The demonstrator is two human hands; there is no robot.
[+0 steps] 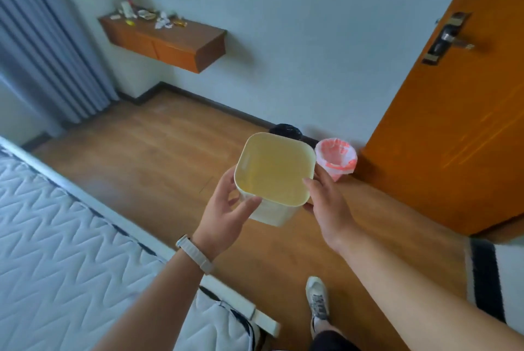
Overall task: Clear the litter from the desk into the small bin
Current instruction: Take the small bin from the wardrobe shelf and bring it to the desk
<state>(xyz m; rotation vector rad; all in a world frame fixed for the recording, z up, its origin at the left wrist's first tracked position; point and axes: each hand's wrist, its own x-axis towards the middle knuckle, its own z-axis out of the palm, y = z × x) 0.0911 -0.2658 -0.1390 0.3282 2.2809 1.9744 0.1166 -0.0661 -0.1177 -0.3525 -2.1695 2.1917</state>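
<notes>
The left hand (226, 208) and right hand (326, 203) grip the small bin (273, 172) by its sides, mouth up, and the litter (163, 21) lies well ahead on the left, along the back edge of the desk (175, 47)

Past your left hand (226, 206) stands a pale plastered wall (283, 38); under that hand, brown wood-plank floor (158, 146). Left of it, a white quilted mattress (56, 223) and grey pleated curtains (42, 52); far right, an orange wooden door (439, 123).
</notes>
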